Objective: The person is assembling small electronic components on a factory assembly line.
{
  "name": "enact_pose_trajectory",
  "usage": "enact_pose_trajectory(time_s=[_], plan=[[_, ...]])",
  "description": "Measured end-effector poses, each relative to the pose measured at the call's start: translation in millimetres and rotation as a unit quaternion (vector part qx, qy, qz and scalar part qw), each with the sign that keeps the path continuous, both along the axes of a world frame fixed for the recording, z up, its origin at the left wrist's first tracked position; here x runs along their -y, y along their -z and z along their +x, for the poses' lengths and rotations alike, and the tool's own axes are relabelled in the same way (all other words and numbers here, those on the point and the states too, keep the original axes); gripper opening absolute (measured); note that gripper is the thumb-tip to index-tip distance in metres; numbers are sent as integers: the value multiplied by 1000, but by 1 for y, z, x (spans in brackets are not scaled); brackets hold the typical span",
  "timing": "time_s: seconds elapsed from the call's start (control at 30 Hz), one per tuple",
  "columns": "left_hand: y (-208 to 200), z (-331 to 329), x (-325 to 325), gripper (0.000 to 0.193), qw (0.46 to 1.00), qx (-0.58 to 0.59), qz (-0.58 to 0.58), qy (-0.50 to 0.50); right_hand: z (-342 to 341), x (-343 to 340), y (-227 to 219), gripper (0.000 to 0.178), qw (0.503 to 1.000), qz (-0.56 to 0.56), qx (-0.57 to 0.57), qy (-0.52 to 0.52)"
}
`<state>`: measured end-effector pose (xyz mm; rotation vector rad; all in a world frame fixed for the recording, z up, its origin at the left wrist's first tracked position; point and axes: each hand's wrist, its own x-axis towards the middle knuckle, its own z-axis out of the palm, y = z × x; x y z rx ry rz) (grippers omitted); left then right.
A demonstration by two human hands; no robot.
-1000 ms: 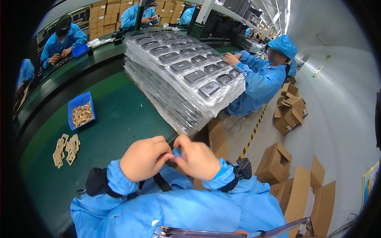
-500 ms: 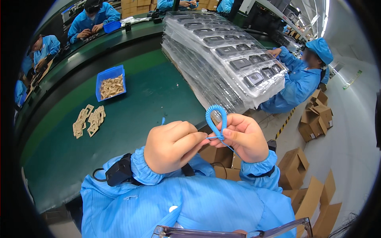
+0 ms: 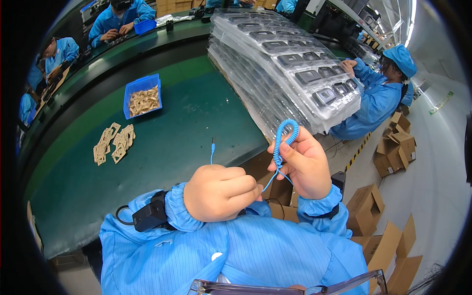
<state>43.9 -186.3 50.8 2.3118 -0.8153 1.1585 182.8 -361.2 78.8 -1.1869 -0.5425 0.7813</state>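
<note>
My right hand [image 3: 306, 164] grips a blue coiled cord [image 3: 284, 138] that loops up over its fingers. A thin straight stretch of the same cord runs down to my left hand [image 3: 221, 191], which is closed around it. The cord's free end with a small plug [image 3: 213, 146] sticks up above my left hand. Both hands hover close to my chest, over the near edge of the green table [image 3: 167, 142]. A black band [image 3: 151, 216] sits on my left wrist over the blue sleeve.
A tall stack of clear plastic trays [image 3: 285, 69] fills the table's right side. A blue bin [image 3: 142, 96] of tan parts and loose tan pieces [image 3: 114, 142] lie to the left. Other people in blue work around the table. Cardboard boxes [image 3: 388, 147] stand on the floor at right.
My hands have lifted and drawn apart. The coiled cord has come into view in my right hand, and its plug end now stands free above my left hand.
</note>
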Motion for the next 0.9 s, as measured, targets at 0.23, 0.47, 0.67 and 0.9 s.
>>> enact_pose_trajectory(time_s=[0.23, 0.47, 0.67, 0.9], plan=[[2, 0, -11, 20, 998, -67, -18, -13, -2, -2, 1, 17, 999, 35, -18, -2], [-1, -4, -25, 7, 913, -342, -215, -51, -17, -14, 3, 15, 985, 32, -128, -107], [2, -8, -17, 9, 840, -395, -363, 83, -18, -24, 11, 28, 996, 17, -60, -68], [0, -14, -53, 5, 940, -145, -246, -188, -20, -21, 2, 39, 987, -101, -14, -123]])
